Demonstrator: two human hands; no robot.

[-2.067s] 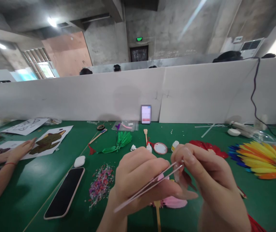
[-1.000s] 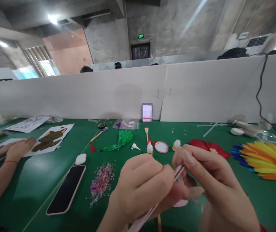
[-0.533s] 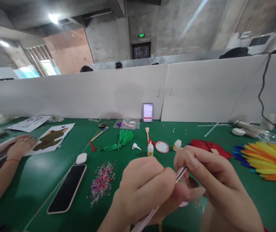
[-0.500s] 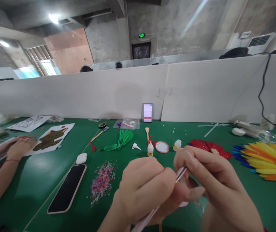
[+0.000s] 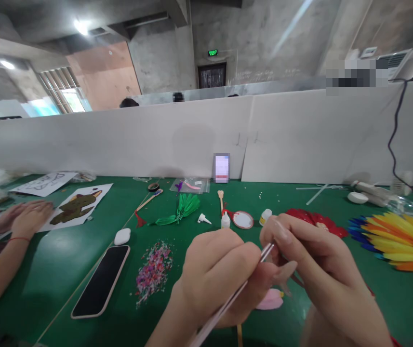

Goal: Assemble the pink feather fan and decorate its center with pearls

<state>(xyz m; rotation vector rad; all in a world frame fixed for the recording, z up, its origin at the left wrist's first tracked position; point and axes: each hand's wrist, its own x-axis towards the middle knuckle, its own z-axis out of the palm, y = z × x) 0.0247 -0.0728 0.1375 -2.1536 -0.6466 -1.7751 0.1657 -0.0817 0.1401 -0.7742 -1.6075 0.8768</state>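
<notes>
Near the front of the table my left hand [image 5: 224,277] is closed around slim pink metallic tweezers [image 5: 228,306]. Their tips point up and right, close to the fingertips of my right hand [image 5: 311,260]. The fingers of that right hand are bent into a pinch; what lies between them is too hidden to name. Below the hands rests a pale pink petal-like piece [image 5: 270,300] with a bit of yellow at its end. Part of a wooden stick [image 5: 240,335] shows under my left wrist. Just beyond the hands stand a small glue bottle [image 5: 225,220] and a second bottle [image 5: 264,217].
On the left lie a phone [image 5: 101,282], a white earphone case [image 5: 122,236] and a heap of colourful flakes [image 5: 153,270]. Green tasselled feathers [image 5: 186,207], a round mirror-like disc [image 5: 243,220], red petals [image 5: 313,220] and a yellow-orange feather fan [image 5: 397,236] lie about. A co-worker's hands [image 5: 33,219] are at far left.
The tweezer tips show more clearly between my hands, and my left thumb has shifted slightly. More of the pink piece below is uncovered.
</notes>
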